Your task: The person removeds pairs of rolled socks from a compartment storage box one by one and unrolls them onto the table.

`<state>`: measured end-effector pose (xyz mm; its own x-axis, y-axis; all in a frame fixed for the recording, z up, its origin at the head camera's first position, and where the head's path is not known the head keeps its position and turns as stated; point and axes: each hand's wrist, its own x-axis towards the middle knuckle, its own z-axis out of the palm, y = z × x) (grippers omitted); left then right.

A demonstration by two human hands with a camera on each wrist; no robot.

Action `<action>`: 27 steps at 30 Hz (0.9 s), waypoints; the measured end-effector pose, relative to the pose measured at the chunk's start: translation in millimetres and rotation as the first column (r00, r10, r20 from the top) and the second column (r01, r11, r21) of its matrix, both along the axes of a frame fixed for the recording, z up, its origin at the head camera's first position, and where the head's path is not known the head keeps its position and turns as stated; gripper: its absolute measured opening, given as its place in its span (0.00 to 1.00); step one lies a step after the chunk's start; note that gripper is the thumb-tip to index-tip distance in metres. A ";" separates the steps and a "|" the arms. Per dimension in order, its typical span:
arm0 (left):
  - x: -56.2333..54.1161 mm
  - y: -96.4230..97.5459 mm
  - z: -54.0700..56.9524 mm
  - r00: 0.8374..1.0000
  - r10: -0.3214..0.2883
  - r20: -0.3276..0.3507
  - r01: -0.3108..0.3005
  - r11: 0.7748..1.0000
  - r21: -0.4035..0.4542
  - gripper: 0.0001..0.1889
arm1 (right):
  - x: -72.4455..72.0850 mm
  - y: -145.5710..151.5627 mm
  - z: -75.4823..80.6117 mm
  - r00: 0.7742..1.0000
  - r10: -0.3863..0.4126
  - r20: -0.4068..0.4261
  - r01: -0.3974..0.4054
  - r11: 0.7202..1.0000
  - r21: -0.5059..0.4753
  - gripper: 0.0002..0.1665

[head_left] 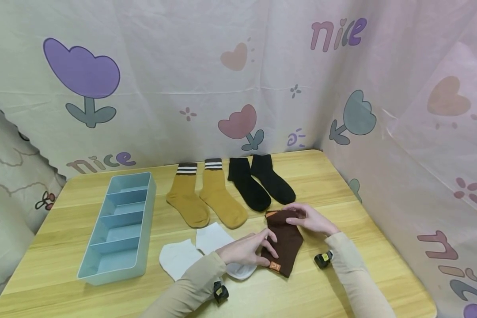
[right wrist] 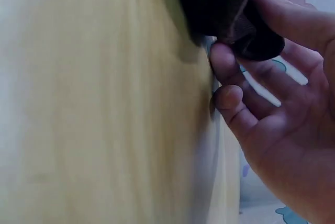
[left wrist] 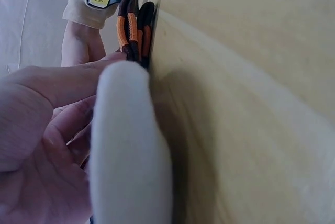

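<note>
A pair of brown socks (head_left: 282,240) with orange patches lies on the table between the hands, one on the other by the doubled edges in the left wrist view. At their far end, the right hand (head_left: 308,218) pinches a fold of brown fabric (right wrist: 220,4) between thumb and fingers. The left hand (head_left: 248,249) rests on their left edge with loosely bent fingers, its thumb by an orange label (head_left: 275,266). Beneath and left of that hand lie two white socks (head_left: 179,258), partly hidden. A white sock (left wrist: 128,140) fills the left wrist view's foreground.
On the left stands a light blue tray (head_left: 141,247) with several compartments. Two mustard socks (head_left: 222,198) with striped cuffs and two black socks (head_left: 276,181) lie behind the hands on the wooden table (head_left: 322,176). A printed curtain (head_left: 163,88) hangs around the table.
</note>
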<state>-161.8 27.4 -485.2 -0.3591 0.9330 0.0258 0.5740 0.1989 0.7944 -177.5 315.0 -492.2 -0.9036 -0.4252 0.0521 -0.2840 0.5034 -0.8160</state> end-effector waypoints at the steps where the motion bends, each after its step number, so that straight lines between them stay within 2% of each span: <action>1: -0.1 -0.1 0.1 1.000 -0.002 0.001 0.002 1.000 0.002 0.24 | -0.6 -0.1 0.3 1.000 -0.011 -0.010 0.011 1.000 -0.015 0.22; 5: -0.8 0.2 -0.6 1.000 -0.005 0.000 0.005 1.000 0.009 0.24 | -3.5 0.4 3.2 1.000 0.010 -0.009 -0.010 0.997 -0.071 0.25; 9: -1.0 0.4 -0.7 1.000 -0.006 0.021 0.006 1.000 0.005 0.24 | -8.3 2.0 4.1 0.998 0.063 0.009 -0.063 0.997 -0.048 0.26; 16: -0.1 0.2 1.0 1.000 -0.021 0.019 0.021 1.000 0.003 0.25 | -16.9 1.5 4.2 1.000 0.001 -0.014 0.000 0.999 0.048 0.16; 18: 0.1 0.2 1.5 1.000 -0.026 0.011 0.026 1.000 0.000 0.25 | -17.4 1.1 4.6 1.000 -0.006 0.000 0.006 0.999 0.052 0.18; 23: -0.1 0.2 1.8 1.000 -0.027 -0.004 0.027 1.000 -0.006 0.25 | -16.1 -0.9 9.5 0.997 0.050 0.065 -0.052 0.998 0.039 0.36; 25: -0.4 0.2 1.3 1.000 -0.027 -0.004 0.027 1.000 -0.005 0.25 | -16.5 -2.1 10.9 0.995 0.067 0.076 -0.071 0.996 0.049 0.37; 27: -0.5 0.1 1.0 1.000 -0.028 -0.007 0.028 1.000 -0.004 0.25 | -17.7 -3.4 11.0 0.996 0.065 0.059 -0.069 0.995 0.070 0.31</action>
